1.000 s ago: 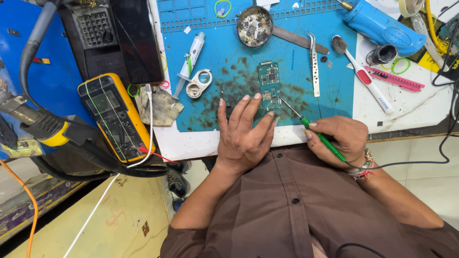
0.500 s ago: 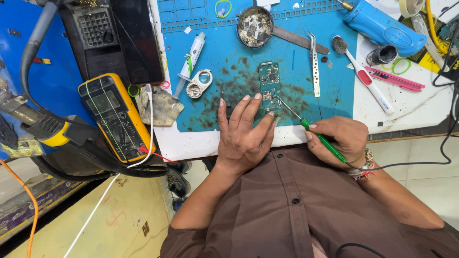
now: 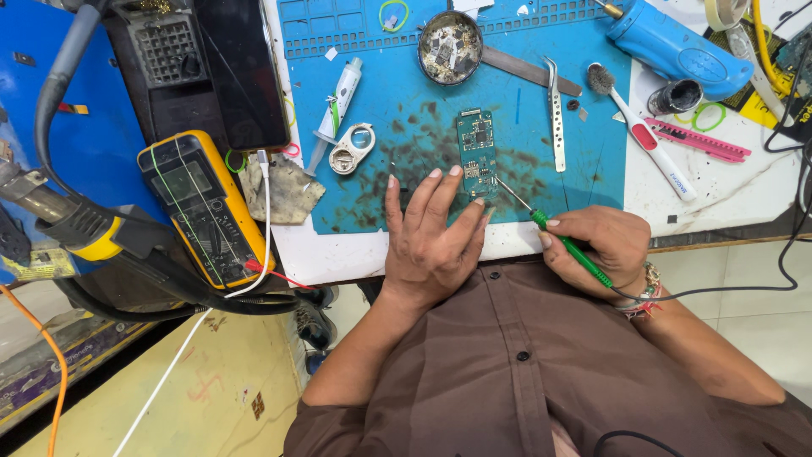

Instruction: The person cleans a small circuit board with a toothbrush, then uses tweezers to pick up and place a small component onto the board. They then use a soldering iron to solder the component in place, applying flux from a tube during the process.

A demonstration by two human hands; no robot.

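Where the blue mat (image 3: 406, 110) is stained dark near its middle, a narrow green circuit board (image 3: 477, 151) lies flat, long axis running away from the person, its face crowded with small chips and pads. Left hand (image 3: 431, 237) rests palm down on the mat, fingers spread, with fingertips (image 3: 457, 172) touching the board's near left edge; it is released, gripping nothing. Right hand (image 3: 599, 245) is clenched around a green-handled soldering iron (image 3: 554, 230), pen-fashion, its thin tip slanting up-left to the board's lower right side. A cable runs from the iron past the wrist. Tweezers (image 3: 555, 114) lie just right of the board, a toothbrush (image 3: 643, 131) further right, a round metal dish (image 3: 450, 35) beyond it, a syringe (image 3: 338, 101) and a small ring-shaped part (image 3: 352, 149) to the left. Bare mat lies between board and tweezers and ahead of the left fingers; the tabletop edge (image 3: 338, 258) sits right under both wrists. A yellow multimeter (image 3: 203, 207) lies well left.
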